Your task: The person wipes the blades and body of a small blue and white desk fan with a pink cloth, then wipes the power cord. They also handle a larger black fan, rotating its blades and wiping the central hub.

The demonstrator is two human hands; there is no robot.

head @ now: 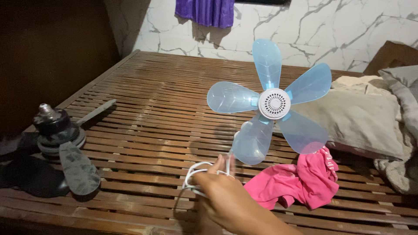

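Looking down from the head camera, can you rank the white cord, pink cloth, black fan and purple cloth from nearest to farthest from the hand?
From the hand:
1. White cord, coiled in its fingers.
2. Pink cloth, just to the right on the slats.
3. Black fan, at the far left edge.
4. Purple cloth, hanging on the back wall.
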